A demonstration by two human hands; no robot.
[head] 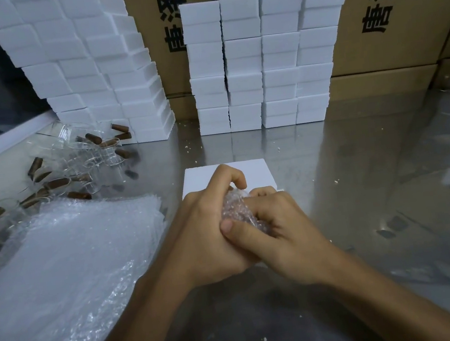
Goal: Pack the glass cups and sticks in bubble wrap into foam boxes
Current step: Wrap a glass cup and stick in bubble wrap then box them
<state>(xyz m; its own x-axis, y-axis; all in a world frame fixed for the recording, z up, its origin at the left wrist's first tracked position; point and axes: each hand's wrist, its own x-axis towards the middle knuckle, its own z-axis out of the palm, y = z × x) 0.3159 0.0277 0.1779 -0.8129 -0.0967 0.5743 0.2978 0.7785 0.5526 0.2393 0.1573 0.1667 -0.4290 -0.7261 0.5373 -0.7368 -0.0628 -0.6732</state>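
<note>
Both hands together now, left hand (209,229) and right hand (279,229) clamped round one crinkly bubble-wrapped bundle (237,211), just above one white foam box (205,178). Left of them: one bubble-wrap stack (68,263), clear glass cups (80,154), brown sticks (58,183), too jumbled to count.
</note>
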